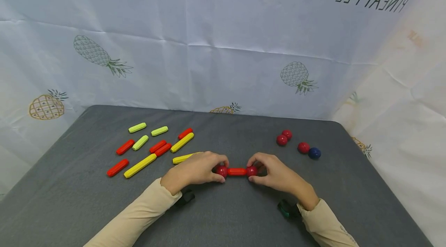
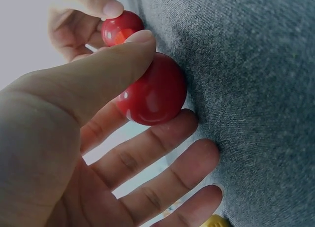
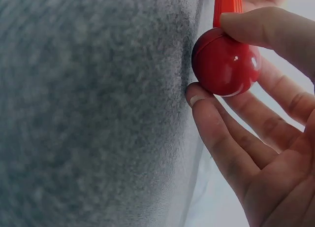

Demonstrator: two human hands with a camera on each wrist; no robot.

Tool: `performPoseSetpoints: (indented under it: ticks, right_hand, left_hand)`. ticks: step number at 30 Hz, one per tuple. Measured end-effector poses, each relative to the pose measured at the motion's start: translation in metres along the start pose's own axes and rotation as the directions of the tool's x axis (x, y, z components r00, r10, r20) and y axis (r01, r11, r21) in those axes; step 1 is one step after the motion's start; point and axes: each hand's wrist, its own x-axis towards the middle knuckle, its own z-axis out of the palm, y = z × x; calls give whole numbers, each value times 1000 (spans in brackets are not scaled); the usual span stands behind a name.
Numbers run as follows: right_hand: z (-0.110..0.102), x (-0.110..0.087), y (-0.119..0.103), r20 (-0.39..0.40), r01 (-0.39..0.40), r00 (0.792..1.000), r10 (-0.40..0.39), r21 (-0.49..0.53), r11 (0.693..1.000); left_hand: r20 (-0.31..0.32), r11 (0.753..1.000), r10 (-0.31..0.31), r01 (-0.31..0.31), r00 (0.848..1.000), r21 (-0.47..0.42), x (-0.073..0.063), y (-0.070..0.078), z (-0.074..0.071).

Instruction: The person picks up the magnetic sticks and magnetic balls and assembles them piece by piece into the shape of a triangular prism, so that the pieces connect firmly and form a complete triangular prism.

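Between the two hands, low over the grey tabletop, lies a short red ridged rod point(image 1: 237, 172) with a glossy red ball at either end. My left hand point(image 1: 200, 167) pinches the left ball point(image 2: 156, 91) between thumb and fingers, its other fingers spread beside it in the left wrist view. The right ball point(image 3: 226, 62) is gripped by my right hand point(image 1: 273, 171), whose thumb lies where ball and rod meet. Behind the left hand, a yellow rod point(image 1: 184, 158) is partly covered.
Yellow rods point(image 1: 140, 166), red rods point(image 1: 117, 167) and pale green rods point(image 1: 140, 143) lie scattered at the left. Toward the back right sit red balls point(image 1: 282, 140) and a dark blue ball point(image 1: 314, 153). A pineapple-print curtain point(image 1: 223, 76) hangs behind the table point(image 1: 230, 216).
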Motion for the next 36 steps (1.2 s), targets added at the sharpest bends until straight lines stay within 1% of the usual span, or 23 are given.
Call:
performPoseSetpoints:
  ticks: [3, 6, 11, 18, 22, 28, 36]
  right_hand:
    - [1, 0, 0, -1, -4, 1000, 4, -2, 1000]
    - [1, 0, -1, -3, -4, 1000, 4, -1, 1000]
    - [1, -1, -1, -6, 3, 1000, -3, 0, 1000]
    - [1, 0, 0, -8, 3, 1000, -3, 2, 1000]
    - [2, 0, 0, -14, 0, 1000, 0, 1, 1000]
    - [2, 0, 2, -22, -12, 1000, 12, -5, 1000]
    - [3, 0, 3, -24, -19, 1000, 19, -13, 1000]
  left_hand:
    - [13, 1000, 4, -4, 1000, -19, -1, 0, -2]
    - [26, 999, -4, 5, 1000, -39, -2, -1, -5]
    - [25, 997, -47, 48, 999, -54, -5, -3, -13]
    - [-18, 994, -87, 85, 996, -73, -9, -12, -28]
    - [-31, 991, -113, 110, 993, -81, -11, -20, -34]
    - [-45, 985, -152, 147, 987, -89, -13, -32, -39]
    - [-124, 986, -162, 155, 979, -66, -14, -47, -43]
